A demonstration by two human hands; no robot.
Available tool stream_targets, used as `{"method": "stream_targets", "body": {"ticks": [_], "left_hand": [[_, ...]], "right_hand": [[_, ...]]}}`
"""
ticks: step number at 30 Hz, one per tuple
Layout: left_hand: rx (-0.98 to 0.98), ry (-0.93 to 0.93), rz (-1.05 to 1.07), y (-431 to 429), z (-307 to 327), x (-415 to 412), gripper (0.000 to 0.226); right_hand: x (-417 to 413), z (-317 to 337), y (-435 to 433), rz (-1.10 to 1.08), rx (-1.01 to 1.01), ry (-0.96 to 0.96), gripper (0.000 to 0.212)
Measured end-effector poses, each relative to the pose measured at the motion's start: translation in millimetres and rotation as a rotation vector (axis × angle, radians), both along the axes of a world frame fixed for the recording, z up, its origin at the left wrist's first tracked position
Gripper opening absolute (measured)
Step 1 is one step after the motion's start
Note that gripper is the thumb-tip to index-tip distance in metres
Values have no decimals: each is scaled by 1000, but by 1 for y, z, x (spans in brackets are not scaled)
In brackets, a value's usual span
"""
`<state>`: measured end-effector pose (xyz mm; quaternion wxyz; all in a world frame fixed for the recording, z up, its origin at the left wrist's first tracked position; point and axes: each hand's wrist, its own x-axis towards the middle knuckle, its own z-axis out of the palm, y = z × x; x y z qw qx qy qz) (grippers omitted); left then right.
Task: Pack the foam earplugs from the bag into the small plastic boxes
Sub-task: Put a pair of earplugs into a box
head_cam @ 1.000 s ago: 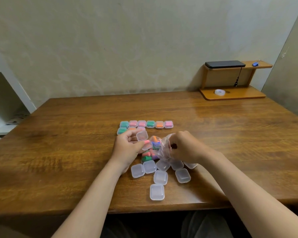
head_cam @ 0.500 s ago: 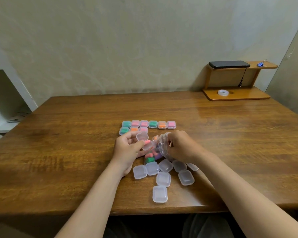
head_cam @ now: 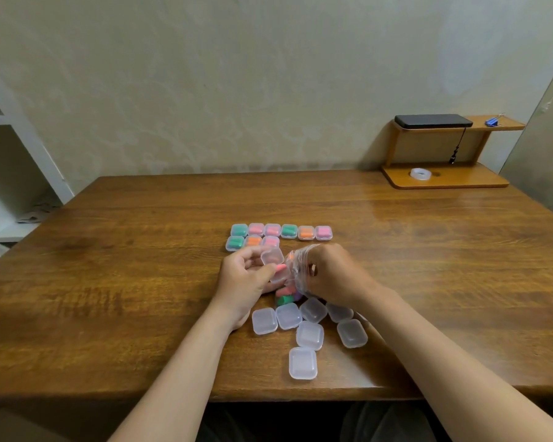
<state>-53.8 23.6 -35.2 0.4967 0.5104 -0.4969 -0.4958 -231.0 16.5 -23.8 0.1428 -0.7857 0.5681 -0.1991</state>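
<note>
My left hand (head_cam: 245, 277) holds a small clear plastic box (head_cam: 272, 257) with its lid swung open, and a pink earplug (head_cam: 281, 268) shows at my thumb. My right hand (head_cam: 332, 274) is pushed into the clear plastic bag (head_cam: 297, 266) of coloured foam earplugs (head_cam: 284, 296), its fingers curled inside. Two rows of filled boxes (head_cam: 281, 231) lie just beyond my hands. Several empty clear boxes (head_cam: 304, 327) lie shut in a loose cluster on the table (head_cam: 125, 282) in front of me.
A small wooden shelf (head_cam: 444, 180) stands at the table's back right with a black device (head_cam: 433, 121), a tape roll (head_cam: 420, 173) and blue clips (head_cam: 492, 122). White shelving (head_cam: 10, 173) stands at the left. The near table edge runs just behind the closest box.
Both hands stay in the same place. The right hand has worked a little deeper into the bag and the open box has tilted slightly in the left hand.
</note>
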Motion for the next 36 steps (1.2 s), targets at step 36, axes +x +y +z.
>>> {"method": "stream_targets", "body": {"ticks": [36], "left_hand": [[-46,-155,7,7,2,-4,22]], "right_hand": [[-85,28,42,-117,62,-813,8]]}}
